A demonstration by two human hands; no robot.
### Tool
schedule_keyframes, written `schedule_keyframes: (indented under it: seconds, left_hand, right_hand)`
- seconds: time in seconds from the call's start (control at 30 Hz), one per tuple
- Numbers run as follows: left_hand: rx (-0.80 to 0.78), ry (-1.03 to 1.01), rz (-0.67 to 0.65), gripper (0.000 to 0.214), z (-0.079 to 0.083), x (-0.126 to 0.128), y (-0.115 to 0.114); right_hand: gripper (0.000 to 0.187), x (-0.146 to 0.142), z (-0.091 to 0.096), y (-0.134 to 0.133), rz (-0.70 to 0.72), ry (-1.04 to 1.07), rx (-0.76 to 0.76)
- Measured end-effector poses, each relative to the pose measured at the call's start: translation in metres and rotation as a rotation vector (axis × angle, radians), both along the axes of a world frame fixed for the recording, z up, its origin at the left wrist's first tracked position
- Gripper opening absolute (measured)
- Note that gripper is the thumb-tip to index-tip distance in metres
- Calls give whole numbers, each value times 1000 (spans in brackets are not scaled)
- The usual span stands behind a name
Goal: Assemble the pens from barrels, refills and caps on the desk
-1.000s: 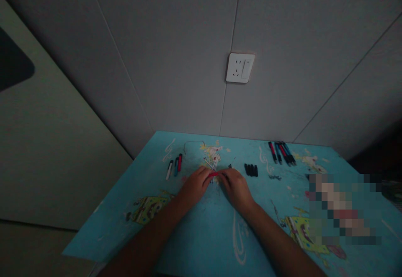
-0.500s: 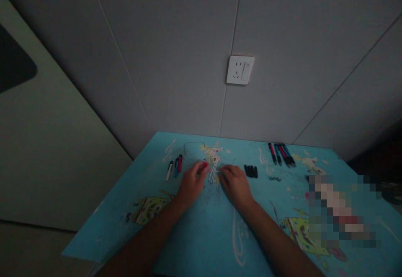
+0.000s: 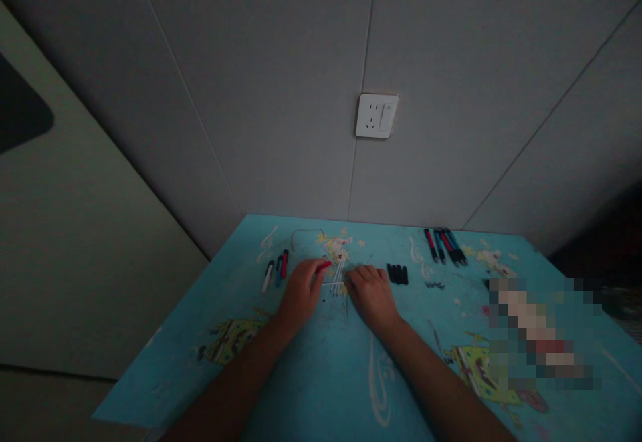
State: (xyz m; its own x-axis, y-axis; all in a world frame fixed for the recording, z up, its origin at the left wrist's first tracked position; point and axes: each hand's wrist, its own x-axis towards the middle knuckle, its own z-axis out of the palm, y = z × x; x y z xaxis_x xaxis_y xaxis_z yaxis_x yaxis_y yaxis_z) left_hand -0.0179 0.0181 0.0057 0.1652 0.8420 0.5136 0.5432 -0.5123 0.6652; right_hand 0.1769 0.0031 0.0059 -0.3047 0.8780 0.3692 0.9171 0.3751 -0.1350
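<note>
My left hand (image 3: pixel 299 291) is closed around a red pen barrel (image 3: pixel 324 267), whose end shows past the fingertips. Several thin white pen refills (image 3: pixel 339 275) lie between my two hands. One more white refill (image 3: pixel 330 284) runs crosswise over them, reaching from beside my left fingers to my right fingertips. My right hand (image 3: pixel 372 291) is low over the table with its fingers curled and pressed together at that refill's end; the fingertips are partly hidden. Left of my left hand lie a white barrel (image 3: pixel 267 276), a blue barrel (image 3: pixel 279 271) and a red barrel (image 3: pixel 284 264), with dark ends.
Several black pen grips (image 3: pixel 398 274) lie right of my right hand, with small dark springs (image 3: pixel 435 285) beyond them. Several red and blue pens (image 3: pixel 445 247) rest at the back right. The blue cartoon-printed table (image 3: pixel 311 375) meets a grey wall with a socket (image 3: pixel 377 116).
The crosswise refill now shows more of its length, extending left over the other refills. The red barrel is turned more lengthwise in my left hand. The whole view has shifted slightly.
</note>
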Motion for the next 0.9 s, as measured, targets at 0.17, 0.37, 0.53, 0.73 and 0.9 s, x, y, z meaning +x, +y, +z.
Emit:
schedule_keyframes:
  seconds: [0.17, 0.37, 0.53, 0.73, 0.9]
  left_hand:
    - [-14, 143, -76, 21, -4, 2, -1]
    - [13, 157, -70, 26, -9, -6, 6]
    - [23, 258, -148, 32, -16, -7, 8]
    - [11, 391, -237, 33, -19, -3, 2]
    - [-16, 425, -244, 33, -22, -3, 2]
  right_hand:
    - [12, -2, 0, 0, 5, -25, 7]
    - [16, 16, 7, -10, -58, 22, 2]
    - [17, 34, 9, -15, -89, 76, 14]
    - [15, 29, 10, -18, 17, 66, 22]
    - [14, 25, 15, -22, 62, 87, 6]
